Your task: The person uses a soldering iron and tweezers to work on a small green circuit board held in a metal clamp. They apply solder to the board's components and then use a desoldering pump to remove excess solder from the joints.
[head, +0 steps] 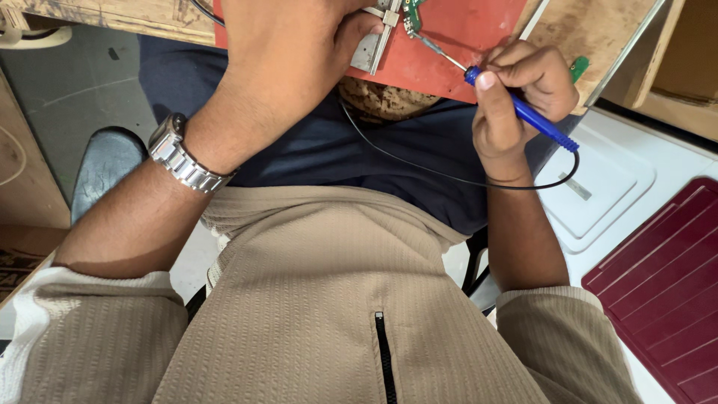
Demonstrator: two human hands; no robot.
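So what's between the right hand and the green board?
The soldering iron's metal shaft spans it over the red mat, from the right hand to the green board; head view.

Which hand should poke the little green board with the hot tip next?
Probably the right hand: it holds the blue soldering iron, tip toward the green board. The left hand rests by the metal holder.
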